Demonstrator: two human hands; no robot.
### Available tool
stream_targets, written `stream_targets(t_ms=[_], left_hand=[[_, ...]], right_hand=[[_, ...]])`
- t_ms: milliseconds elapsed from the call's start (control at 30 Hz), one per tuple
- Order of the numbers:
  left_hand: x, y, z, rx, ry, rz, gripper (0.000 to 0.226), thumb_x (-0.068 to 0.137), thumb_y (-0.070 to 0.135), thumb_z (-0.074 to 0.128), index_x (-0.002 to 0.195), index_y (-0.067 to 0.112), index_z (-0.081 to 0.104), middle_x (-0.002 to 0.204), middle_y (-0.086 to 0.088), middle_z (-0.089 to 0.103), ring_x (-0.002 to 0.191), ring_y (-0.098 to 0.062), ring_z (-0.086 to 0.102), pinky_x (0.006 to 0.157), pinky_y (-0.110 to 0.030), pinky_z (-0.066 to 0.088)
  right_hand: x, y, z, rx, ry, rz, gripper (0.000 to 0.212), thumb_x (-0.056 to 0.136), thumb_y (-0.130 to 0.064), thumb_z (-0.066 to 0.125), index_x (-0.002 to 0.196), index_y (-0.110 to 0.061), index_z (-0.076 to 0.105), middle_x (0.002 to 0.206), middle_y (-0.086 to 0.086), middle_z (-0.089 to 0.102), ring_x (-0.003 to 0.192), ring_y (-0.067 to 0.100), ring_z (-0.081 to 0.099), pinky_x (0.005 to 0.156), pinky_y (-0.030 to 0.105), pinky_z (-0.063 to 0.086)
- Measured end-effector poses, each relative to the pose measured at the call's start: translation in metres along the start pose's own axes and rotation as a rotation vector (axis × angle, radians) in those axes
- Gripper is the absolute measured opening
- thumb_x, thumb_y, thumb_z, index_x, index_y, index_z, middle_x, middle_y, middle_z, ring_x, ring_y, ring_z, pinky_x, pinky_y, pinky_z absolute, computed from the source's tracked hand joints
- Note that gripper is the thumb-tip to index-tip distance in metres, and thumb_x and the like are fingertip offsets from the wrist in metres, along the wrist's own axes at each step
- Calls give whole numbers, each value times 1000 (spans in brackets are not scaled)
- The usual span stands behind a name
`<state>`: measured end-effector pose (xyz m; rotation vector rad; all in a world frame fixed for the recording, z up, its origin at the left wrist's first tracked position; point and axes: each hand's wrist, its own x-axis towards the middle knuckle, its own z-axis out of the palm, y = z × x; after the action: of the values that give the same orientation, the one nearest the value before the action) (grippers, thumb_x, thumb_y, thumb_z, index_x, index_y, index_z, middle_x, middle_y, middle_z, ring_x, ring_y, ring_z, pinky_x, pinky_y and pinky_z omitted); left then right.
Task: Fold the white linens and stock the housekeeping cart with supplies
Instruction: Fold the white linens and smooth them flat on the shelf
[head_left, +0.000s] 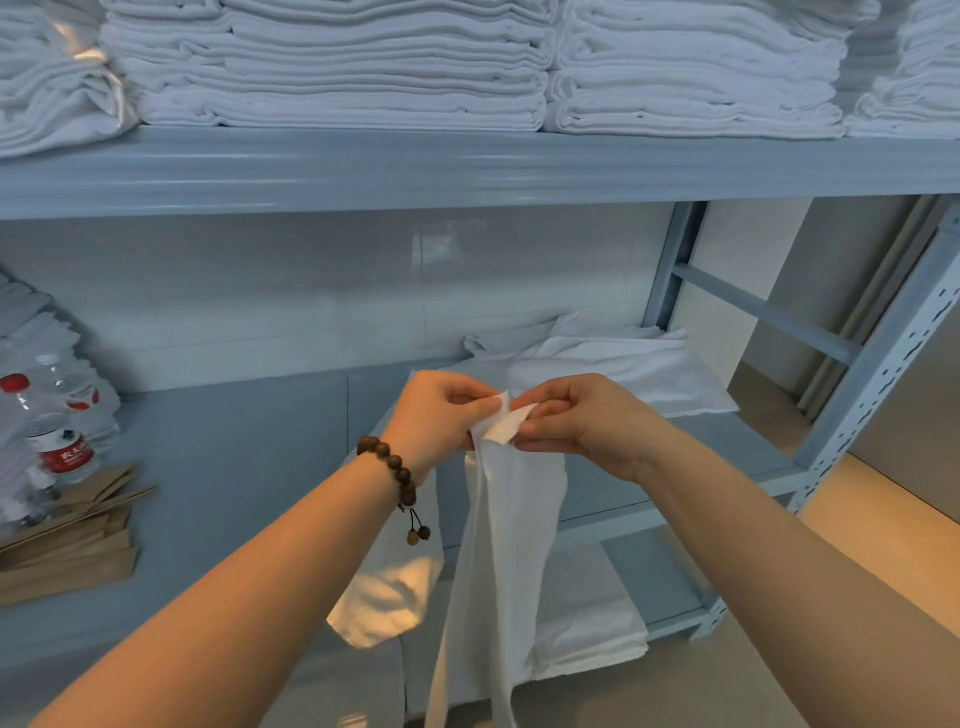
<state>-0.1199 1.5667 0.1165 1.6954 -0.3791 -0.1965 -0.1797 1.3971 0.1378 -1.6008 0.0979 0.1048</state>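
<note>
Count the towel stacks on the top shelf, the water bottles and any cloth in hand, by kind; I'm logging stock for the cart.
Towel stacks on the top shelf: 4
Water bottles: 2 plainly visible, more possibly hidden
White cloth pinched by left hand and right hand: 1
Total: 7

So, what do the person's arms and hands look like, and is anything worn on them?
Both forearms are bare, no sleeves in view. The left hand and the right hand wear no gloves. On the left wrist is a bracelet of round dark-brown beads, with two small beads hanging on a short cord.
</note>
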Motion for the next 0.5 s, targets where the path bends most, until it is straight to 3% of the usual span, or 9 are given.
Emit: stream_targets(t_ms=[167, 300, 400, 500], left_hand=[[-12, -2, 2, 18, -84, 27, 16, 92, 13, 61, 97, 5, 74, 85, -13, 74, 81, -19, 71, 69, -28, 58], [-21, -3, 5, 246, -60, 158, 12, 80, 21, 76, 91, 16, 77, 70, 8, 72, 65, 5, 63, 59, -10, 45], [-22, -8, 2, 352, 36, 185, 8, 79, 19, 77, 86, 16, 78, 67, 13, 70, 60, 8, 58, 58, -6, 39], [-23, -7, -13, 379, 55, 180, 2, 81, 20, 76, 81, 18, 77, 69, 10, 71, 65, 1, 61, 62, -12, 43]], right_hand=[[0, 11, 13, -17, 141, -52, 16, 83, -1, 70, 92, 11, 63, 76, 21, 70, 65, 21, 71, 64, 28, 60], [5, 19, 21, -45, 219, -100, 23, 82, -5, 72, 88, 14, 62, 73, 23, 69, 58, 24, 70, 59, 31, 60], [7, 22, 25, -68, 165, -98, 22, 83, -8, 72, 87, 12, 64, 70, 22, 69, 56, 23, 69, 58, 31, 60], [11, 20, 22, -244, 30, -118, 21, 85, -17, 71, 81, 3, 67, 61, 14, 67, 51, 21, 66, 51, 27, 56]])
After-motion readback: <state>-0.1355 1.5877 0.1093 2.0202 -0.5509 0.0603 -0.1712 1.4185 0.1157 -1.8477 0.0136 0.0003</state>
